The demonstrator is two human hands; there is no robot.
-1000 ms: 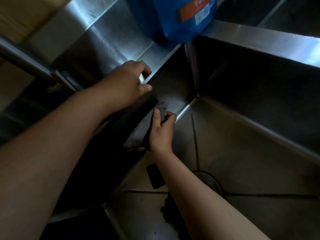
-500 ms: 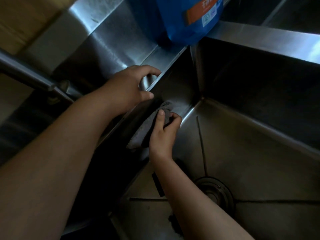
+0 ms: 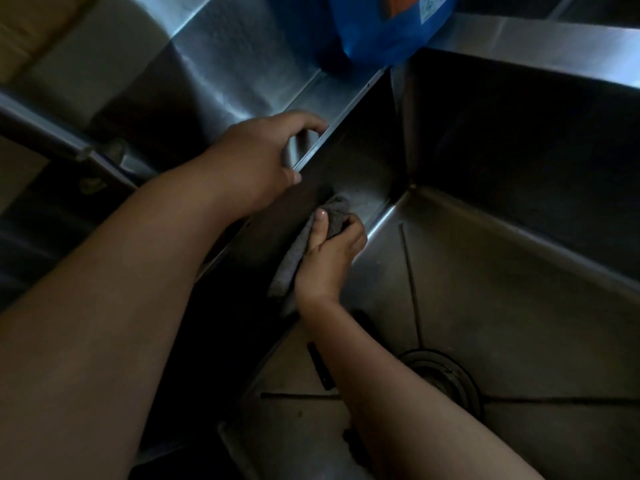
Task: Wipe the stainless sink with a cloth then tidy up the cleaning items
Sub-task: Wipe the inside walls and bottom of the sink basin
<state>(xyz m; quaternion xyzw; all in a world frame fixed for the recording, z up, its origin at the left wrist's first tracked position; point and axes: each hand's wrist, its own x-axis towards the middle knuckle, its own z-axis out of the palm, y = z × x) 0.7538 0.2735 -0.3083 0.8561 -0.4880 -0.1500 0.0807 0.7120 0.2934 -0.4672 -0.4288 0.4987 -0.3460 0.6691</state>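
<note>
I look down into a deep stainless sink (image 3: pixel 491 271). My right hand (image 3: pixel 329 258) is inside the basin and presses a grey cloth (image 3: pixel 301 247) against the left wall, near the far corner. Part of the cloth hangs below the hand. My left hand (image 3: pixel 256 161) grips the sink's left rim, fingers curled over the ledge and thumb on the inner wall. The drain (image 3: pixel 446 379) sits in the sink floor to the right of my right forearm.
A blue bottle (image 3: pixel 388 26) with an orange and white label stands on the ledge at the far corner. A metal tap pipe (image 3: pixel 45 133) crosses at the left. A small dark flat object (image 3: pixel 320 368) lies on the sink floor by my forearm.
My right hand and the cloth have stayed on the left wall near the corner, shifting only slightly. The view has tilted, so the drain shows more fully. The left hand keeps its grip on the rim.
</note>
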